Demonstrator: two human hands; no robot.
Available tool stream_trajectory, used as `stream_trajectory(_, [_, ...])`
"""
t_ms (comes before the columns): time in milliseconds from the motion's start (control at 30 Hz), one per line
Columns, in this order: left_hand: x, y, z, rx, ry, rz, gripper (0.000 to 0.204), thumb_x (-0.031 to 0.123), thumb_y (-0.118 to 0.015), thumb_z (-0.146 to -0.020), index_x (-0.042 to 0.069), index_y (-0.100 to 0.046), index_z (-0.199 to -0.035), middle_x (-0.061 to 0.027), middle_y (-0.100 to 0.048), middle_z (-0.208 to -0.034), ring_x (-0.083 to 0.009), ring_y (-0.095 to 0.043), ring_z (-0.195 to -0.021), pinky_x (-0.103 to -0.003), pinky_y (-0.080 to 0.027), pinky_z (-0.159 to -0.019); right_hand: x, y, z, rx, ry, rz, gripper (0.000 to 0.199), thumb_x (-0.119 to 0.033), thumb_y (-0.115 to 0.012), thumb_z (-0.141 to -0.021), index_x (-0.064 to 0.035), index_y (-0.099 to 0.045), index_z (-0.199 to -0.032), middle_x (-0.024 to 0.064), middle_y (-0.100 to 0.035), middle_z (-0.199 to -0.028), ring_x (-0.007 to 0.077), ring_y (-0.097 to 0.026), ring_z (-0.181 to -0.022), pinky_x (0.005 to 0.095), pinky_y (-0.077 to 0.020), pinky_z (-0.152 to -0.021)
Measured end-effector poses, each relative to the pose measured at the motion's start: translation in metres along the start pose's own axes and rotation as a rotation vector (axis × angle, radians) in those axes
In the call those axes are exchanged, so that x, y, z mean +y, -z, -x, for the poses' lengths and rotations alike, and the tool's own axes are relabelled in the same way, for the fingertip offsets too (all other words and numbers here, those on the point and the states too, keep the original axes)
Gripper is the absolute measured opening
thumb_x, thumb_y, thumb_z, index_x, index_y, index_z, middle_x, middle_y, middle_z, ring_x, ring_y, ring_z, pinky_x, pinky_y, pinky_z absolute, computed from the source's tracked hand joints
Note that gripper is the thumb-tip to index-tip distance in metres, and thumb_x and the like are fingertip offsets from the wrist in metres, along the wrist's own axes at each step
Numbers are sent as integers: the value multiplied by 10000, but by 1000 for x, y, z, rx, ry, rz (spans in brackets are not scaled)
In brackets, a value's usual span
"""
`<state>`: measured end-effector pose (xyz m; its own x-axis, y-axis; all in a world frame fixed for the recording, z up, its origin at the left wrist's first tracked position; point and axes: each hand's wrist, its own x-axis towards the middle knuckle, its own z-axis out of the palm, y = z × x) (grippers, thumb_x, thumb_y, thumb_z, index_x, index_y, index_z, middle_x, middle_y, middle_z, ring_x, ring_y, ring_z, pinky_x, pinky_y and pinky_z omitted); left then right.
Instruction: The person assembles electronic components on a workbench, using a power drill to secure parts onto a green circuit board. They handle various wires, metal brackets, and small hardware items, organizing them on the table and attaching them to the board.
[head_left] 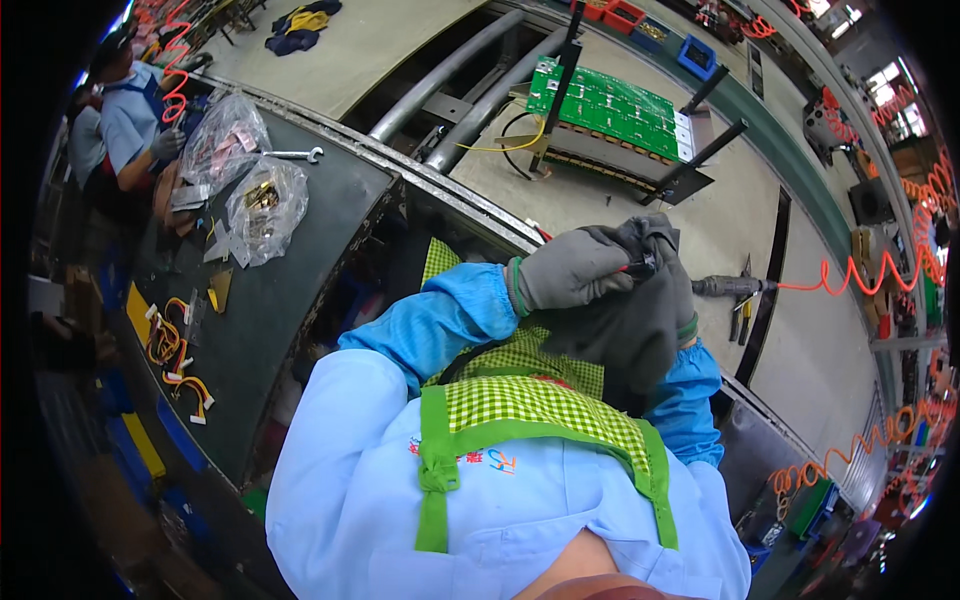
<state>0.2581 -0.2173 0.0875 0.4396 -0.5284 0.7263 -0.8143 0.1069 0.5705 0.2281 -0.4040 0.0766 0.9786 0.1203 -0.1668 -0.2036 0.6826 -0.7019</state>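
Observation:
Both my hands wear grey gloves and meet in front of my chest. My left hand [575, 272] is closed in a pinch at a small, shiny dark piece with a bit of red [642, 264]; its kind cannot be made out. A dark grey cloth [635, 325] hangs between the hands. My right hand [681, 288] is closed around the cloth from the right, its fingers mostly hidden. Just right of it lies a grey pneumatic screwdriver [722, 286] on a red coiled hose. Beyond the hands stands a unit topped by a green circuit board [615, 110], with black upright posts.
Pliers [741, 318] lie near the screwdriver. On the dark side table [330, 200] at left are a wrench [295, 155], plastic bags of parts [267, 208] and wire harnesses [168, 345]. Metal rollers [450, 75] cross the line. A co-worker [135, 110] is at far left.

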Motion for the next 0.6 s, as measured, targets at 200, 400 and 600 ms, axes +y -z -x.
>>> stream_trajectory(200, [-2,-5,9,97,200,136,336,361,-560,-920,44,-580,-1033,-153,-616,-832,-324,-619,-755,-376,-484,-675,-22,-53,23,-53,364,1072,384,-325,-400,-998,-15,-556,-1164,97,-598,-1116,202,-610,-911,338,-521,-807])
stream_trajectory(400, [-9,-8,18,53,329,161,366,386,-521,-938,51,-573,-1076,-176,-631,-912,-325,-641,-853,-369,-497,-728,-14,3,14,-233,753,1468,329,-69,-564,-891,-120,-554,-1216,164,-555,-1181,303,-515,-1126,384,-415,-957])
stream_trajectory(600, [13,13,25,11,50,-12,195,237,-650,-832,59,-582,-875,-139,-605,-758,-352,-608,-740,-411,-481,-620,4,-5,18,-134,7,323,362,-215,-422,-984,2,-484,-1267,143,-553,-1242,253,-531,-1130,365,-405,-1011])
